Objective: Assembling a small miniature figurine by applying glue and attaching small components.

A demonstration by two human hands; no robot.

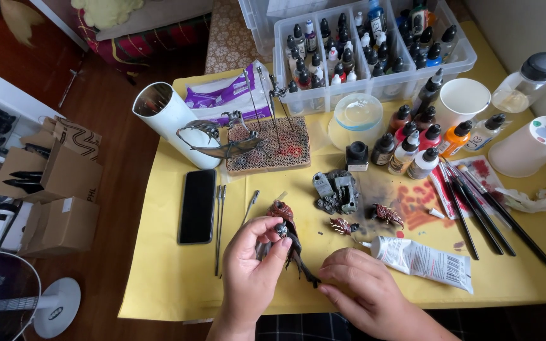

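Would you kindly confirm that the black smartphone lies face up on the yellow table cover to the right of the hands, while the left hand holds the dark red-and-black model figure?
Not quite: the head view shows the black smartphone lying to the left of the hands, not the right. It does rest on the yellow table cover, and the left hand does hold the dark red-and-black model figure.

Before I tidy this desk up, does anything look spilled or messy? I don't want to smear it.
Yes. Red paint smears stain the yellow table cover beside the brushes, with a dark sooty patch next to them. A crumpled tissue lies at the right edge.
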